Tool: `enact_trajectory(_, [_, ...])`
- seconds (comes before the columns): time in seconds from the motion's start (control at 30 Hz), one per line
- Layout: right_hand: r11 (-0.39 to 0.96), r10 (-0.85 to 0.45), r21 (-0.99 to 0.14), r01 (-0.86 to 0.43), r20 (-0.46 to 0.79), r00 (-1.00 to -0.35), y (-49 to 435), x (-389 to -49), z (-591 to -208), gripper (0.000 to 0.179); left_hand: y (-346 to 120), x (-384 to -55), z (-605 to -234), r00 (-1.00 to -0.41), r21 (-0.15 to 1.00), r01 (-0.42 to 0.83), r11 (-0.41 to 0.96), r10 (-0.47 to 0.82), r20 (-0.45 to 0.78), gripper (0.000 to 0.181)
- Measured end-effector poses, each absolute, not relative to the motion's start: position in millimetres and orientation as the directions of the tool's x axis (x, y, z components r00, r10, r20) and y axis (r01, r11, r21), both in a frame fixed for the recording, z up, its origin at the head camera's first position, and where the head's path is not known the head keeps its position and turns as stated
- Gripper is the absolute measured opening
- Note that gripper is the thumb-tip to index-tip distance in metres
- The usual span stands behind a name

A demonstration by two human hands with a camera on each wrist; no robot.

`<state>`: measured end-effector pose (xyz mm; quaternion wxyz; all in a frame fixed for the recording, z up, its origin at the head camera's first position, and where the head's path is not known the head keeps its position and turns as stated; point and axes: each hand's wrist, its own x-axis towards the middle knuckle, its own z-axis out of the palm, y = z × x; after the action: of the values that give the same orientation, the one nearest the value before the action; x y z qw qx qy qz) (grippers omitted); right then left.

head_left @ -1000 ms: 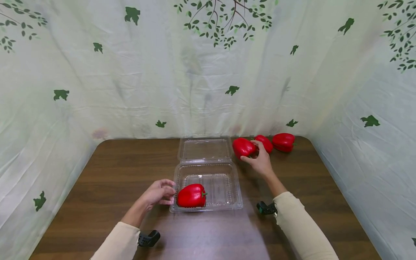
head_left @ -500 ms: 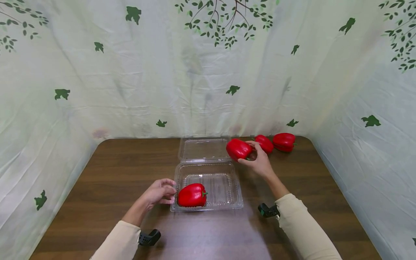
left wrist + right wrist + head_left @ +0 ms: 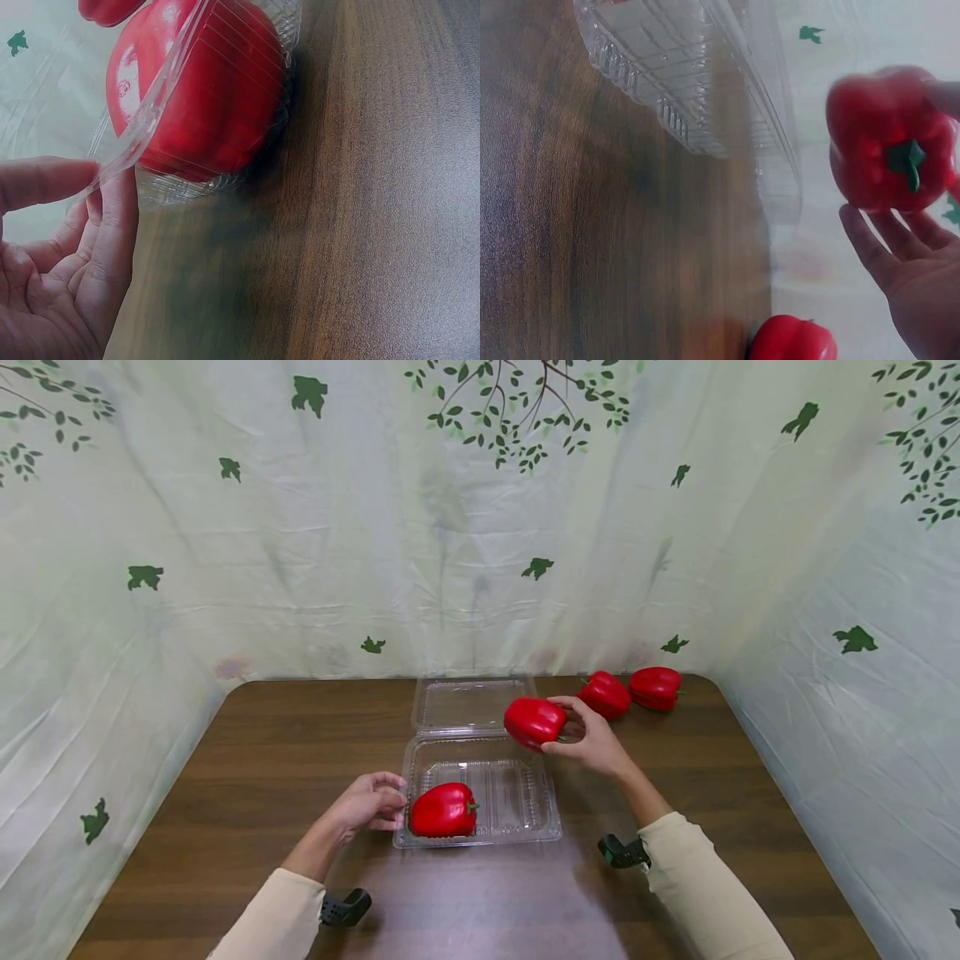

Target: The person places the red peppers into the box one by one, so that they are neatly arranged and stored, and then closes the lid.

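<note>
A clear plastic clamshell container [image 3: 517,797] lies on the table with its lid folded back. Inside it, at the left, rests one red bell pepper [image 3: 443,810]. My left hand [image 3: 367,803] is at the container's left edge; the left wrist view shows thumb and fingers pinching its rim [image 3: 139,139]. In my right hand [image 3: 592,739], a second red bell pepper [image 3: 535,723] is gripped between thumb and fingers, above the container's back right part. The right wrist view shows this pepper [image 3: 885,139] lifted, its green stem [image 3: 907,161] facing the camera.
Two more red bell peppers, one nearer [image 3: 604,695] and one farther right [image 3: 655,688], lie at the table's back right. The open lid [image 3: 474,705] reaches the back edge of the wooden table [image 3: 315,718]. Behind hangs a pale leaf-patterned curtain [image 3: 337,527].
My right hand has carried its pepper left and toward me, away from the other peppers to over the container. My left hand has stayed at the container's rim.
</note>
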<state>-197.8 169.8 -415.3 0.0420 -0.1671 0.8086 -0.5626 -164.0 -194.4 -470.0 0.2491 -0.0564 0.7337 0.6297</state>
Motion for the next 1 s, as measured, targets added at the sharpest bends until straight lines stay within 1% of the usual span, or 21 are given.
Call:
enact_trajectory(0.3, [0.297, -0.418, -0.922, -0.247, 0.107, -0.902, 168, -195, -419, 0.062, -194, -165, -470, -0.870, 0.898, -0.392, 0.201, 0.236, -0.432, 0.032])
enact_trajectory(0.47, [0.306, -0.458, -0.903, -0.300, 0.137, -0.878, 163, -192, -419, 0.061, -193, -164, -469, -0.869, 0.892, -0.397, 0.215, 0.225, -0.441, 0.033])
enact_trajectory(0.63, [0.295, -0.495, -0.897, -0.329, 0.151, -0.855, 161, -201, -441, 0.064, -193, -163, -469, -0.867, 0.888, -0.402, 0.224, 0.217, -0.448, 0.032])
enact_trajectory(0.77, [0.296, -0.507, -0.902, -0.315, 0.131, -0.852, 163, -206, -455, 0.066, -193, -163, -470, -0.868, 0.890, -0.400, 0.218, 0.221, -0.444, 0.032])
enact_trajectory(0.9, [0.301, -0.510, -0.907, -0.294, 0.108, -0.854, 165, -205, -458, 0.064, -192, -163, -469, -0.869, 0.891, -0.399, 0.219, 0.220, -0.443, 0.032])
enact_trajectory(1.0, [0.314, -0.524, -0.900, -0.304, 0.103, -0.845, 165, -204, -457, 0.062, -192, -163, -468, -0.870, 0.891, -0.396, 0.222, 0.220, -0.442, 0.032])
